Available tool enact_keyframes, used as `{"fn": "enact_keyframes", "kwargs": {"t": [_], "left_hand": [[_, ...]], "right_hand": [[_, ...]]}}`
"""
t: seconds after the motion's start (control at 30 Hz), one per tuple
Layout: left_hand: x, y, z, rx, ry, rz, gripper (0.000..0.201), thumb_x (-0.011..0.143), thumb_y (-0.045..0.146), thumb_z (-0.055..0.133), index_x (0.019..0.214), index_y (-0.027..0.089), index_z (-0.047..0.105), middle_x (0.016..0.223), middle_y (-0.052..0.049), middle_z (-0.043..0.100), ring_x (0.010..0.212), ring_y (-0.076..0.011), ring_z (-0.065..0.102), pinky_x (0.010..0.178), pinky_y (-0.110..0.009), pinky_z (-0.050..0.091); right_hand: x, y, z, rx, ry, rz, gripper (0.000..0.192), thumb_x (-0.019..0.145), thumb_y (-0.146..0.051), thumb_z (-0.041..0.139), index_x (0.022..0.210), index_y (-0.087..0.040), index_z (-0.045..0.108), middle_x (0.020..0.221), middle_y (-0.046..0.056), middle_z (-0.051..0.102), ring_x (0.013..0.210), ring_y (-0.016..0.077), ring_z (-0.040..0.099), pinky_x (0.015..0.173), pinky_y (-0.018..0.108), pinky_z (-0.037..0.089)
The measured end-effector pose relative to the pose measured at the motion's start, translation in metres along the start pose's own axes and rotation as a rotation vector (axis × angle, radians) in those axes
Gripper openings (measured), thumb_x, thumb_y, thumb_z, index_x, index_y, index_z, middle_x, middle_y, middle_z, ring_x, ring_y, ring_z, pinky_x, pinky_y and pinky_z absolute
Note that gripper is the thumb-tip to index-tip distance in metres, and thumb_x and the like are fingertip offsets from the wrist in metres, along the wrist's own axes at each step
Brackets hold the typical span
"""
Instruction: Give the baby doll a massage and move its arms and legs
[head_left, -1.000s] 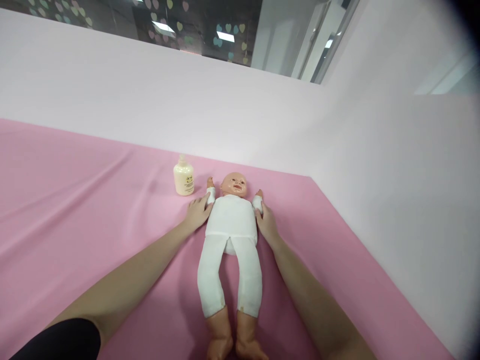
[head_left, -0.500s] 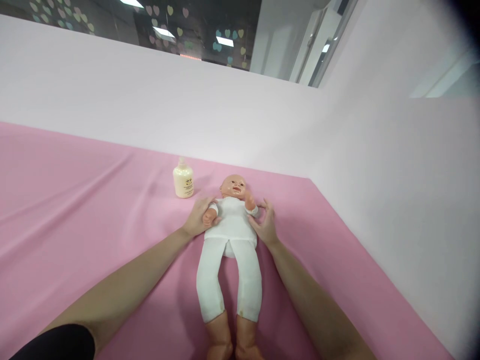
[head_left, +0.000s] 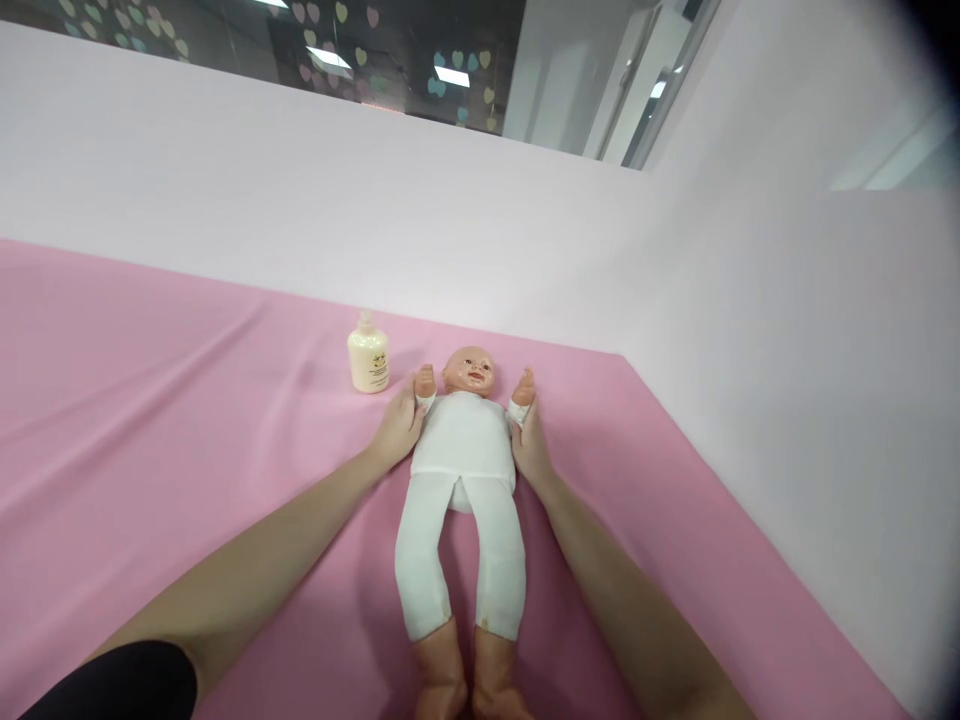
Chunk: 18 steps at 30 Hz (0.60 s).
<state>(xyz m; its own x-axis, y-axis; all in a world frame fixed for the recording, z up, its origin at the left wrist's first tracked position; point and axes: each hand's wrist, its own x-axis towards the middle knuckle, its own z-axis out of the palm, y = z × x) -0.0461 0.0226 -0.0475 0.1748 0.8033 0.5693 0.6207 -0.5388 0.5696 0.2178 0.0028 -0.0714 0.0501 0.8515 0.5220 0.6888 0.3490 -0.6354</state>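
Two bare arms reach forward over a pink cloth [head_left: 150, 400], and between them lies a baby doll [head_left: 461, 470] on its back, head away from the person and feet close to the lower edge of the view.

At the far left, the cloth shows some long soft folds. A black sleeve [head_left: 127, 685] covers the upper part of the left arm in the lower left corner. Further along, just beyond the fingertips of the left hand and a little to their left, a small cream bottle [head_left: 368, 356] stands upright on the cloth. It does not touch the fingers.

The left hand [head_left: 396, 430] lies against the doll's side, near the shoulder. Its fingers are bent loosely around the doll's small arm, which points up beside the head. The grip looks light, but how firmly the fingers close I cannot tell, because the palm side is hidden.

Between the fingers of both hands is the doll's body in a white suit, and just beyond the fingertips is its head [head_left: 469, 369]. The legs stretch back toward the person, between the two forearms.

The right hand [head_left: 531, 440] rests on the other side of the body. Its fingers are curled around the doll's other arm, which is also raised, with the small fist above the fingertips.

To the right of these fingers the cloth ends at a pale wall [head_left: 750, 350].
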Motion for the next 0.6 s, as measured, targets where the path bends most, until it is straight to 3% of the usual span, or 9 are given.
{"fn": "enact_keyframes", "kwargs": {"t": [0.1, 0.3, 0.47, 0.6], "left_hand": [[0.0005, -0.0044, 0.002, 0.048, -0.04, -0.053, 0.059, 0.091, 0.025, 0.032, 0.144, 0.005, 0.014, 0.134, -0.022, 0.043, 0.124, -0.0304, 0.042, 0.101, -0.049, 0.036], [-0.0005, -0.0103, 0.0037, 0.109, -0.065, -0.038, 0.059, 0.089, 0.02, 0.032, 0.145, 0.01, 0.016, 0.143, -0.02, 0.033, 0.132, -0.0316, 0.033, 0.105, -0.051, 0.031], [-0.0017, -0.0097, 0.0033, 0.172, -0.05, -0.035, 0.053, 0.088, 0.022, 0.036, 0.139, 0.011, 0.034, 0.143, -0.016, 0.036, 0.133, -0.0293, 0.033, 0.108, -0.046, 0.029], [-0.0012, -0.0057, 0.0012, 0.237, -0.114, -0.123, 0.048, 0.089, 0.027, 0.037, 0.134, 0.013, 0.042, 0.137, -0.015, 0.044, 0.128, -0.0309, 0.039, 0.105, -0.049, 0.032]], "right_hand": [[0.0001, 0.0068, 0.0014, -0.047, -0.021, 0.003, 0.066, 0.09, -0.027, 0.032, 0.147, -0.013, 0.002, 0.148, 0.019, 0.026, 0.134, 0.0305, 0.032, 0.103, 0.054, 0.035], [0.0003, 0.007, -0.0016, -0.091, 0.02, -0.095, 0.06, 0.089, -0.024, 0.036, 0.146, -0.021, 0.017, 0.143, 0.013, 0.035, 0.131, 0.0273, 0.036, 0.103, 0.051, 0.036], [0.0008, 0.0075, -0.0021, -0.116, 0.025, -0.041, 0.055, 0.088, -0.026, 0.038, 0.142, -0.016, 0.03, 0.139, 0.015, 0.04, 0.128, 0.0282, 0.039, 0.103, 0.051, 0.036], [0.0011, 0.0063, -0.0048, -0.094, -0.014, 0.016, 0.052, 0.086, -0.028, 0.04, 0.138, -0.016, 0.039, 0.128, 0.014, 0.053, 0.117, 0.0263, 0.049, 0.098, 0.047, 0.041]]}}
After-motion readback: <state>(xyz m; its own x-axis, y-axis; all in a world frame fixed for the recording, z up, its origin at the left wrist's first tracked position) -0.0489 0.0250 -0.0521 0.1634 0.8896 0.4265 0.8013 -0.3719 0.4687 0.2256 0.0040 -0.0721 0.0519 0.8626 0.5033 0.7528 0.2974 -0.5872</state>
